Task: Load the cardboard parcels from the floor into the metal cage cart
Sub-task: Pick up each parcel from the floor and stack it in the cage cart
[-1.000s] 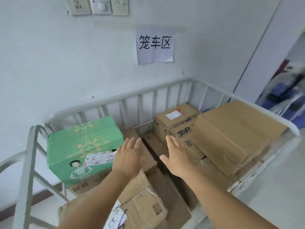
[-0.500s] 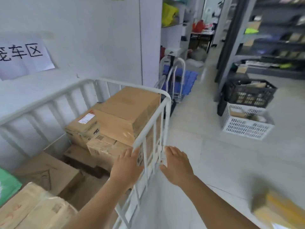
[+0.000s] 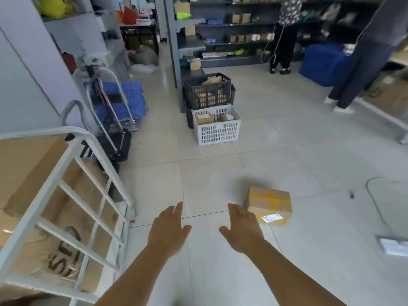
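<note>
Above the floor (image 3: 287, 151), left hand (image 3: 169, 233) and right hand (image 3: 242, 230) spread empty beside a taped parcel (image 3: 270, 203); cage cart (image 3: 72, 195) at left.

Your cart (image 3: 72, 164) is white-painted metal bar, smooth and faintly glossy; the boxes (image 3: 33, 164) behind its bars are matt brown cardboard. The parcel (image 3: 269, 204) near you is matt brown cardboard banded with glossy yellow tape and carries a white paper label. Your floor (image 3: 220, 173) is pale tile, smooth with a soft sheen. The white crate (image 3: 217, 131) and black crate (image 3: 207, 91) are perforated plastic. The trolley (image 3: 108, 100) has shiny metal tubing.
</note>
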Available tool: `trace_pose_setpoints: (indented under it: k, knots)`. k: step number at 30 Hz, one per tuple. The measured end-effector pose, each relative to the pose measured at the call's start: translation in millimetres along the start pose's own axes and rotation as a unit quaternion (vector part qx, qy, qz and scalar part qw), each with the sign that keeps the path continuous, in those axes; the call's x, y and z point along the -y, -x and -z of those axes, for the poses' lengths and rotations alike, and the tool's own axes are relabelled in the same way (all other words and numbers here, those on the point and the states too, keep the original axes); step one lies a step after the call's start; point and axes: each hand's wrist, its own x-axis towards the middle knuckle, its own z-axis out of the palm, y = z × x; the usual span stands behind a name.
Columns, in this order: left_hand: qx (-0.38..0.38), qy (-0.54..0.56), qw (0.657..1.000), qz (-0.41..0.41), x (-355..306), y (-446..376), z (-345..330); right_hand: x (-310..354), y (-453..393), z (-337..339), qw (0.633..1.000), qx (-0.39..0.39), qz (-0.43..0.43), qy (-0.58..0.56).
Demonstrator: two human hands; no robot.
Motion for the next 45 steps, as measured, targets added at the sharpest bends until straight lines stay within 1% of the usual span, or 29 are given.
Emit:
trace_pose_setpoints:
  k: [5, 11, 16, 21, 26, 31, 37, 41, 45]
  knots:
    - [0.044, -0.048, 0.995, -0.074, -58, -66, -19, -71, -22, 13, 0.996, -0.014, -0.088, -0.005]
    - [0.066, -0.09, 0.981, -0.156, -110, -161, -33, -136, -75, 26, 0.985, -0.01, -0.17, -0.01]
    - [0.099, -0.108, 0.97, -0.196, -144, -232, -46, -180, -120, 32, 0.972, 0.0, -0.234, -0.022]
    - [0.127, -0.111, 0.963, -0.212, -173, -289, -66, -225, -157, 29, 0.958, 0.007, -0.284, -0.035]
    - [0.148, -0.103, 0.962, -0.206, -201, -341, -100, -283, -199, 22, 0.947, 0.011, -0.317, -0.054]
    - [0.164, -0.113, 0.964, -0.175, -231, -399, -149, -357, -254, -4, 0.944, 0.038, -0.323, -0.066]
    - [0.194, -0.136, 0.964, -0.12, -263, -473, -231, -454, -325, -60, 0.943, 0.109, -0.31, -0.049]
    - [0.212, -0.128, 0.965, -0.093, -278, -521, -295, -509, -373, -106, 0.947, 0.127, -0.291, -0.038]
    - [0.227, -0.097, 0.968, -0.047, -281, -561, -359, -547, -411, -161, 0.947, 0.15, -0.281, -0.032]
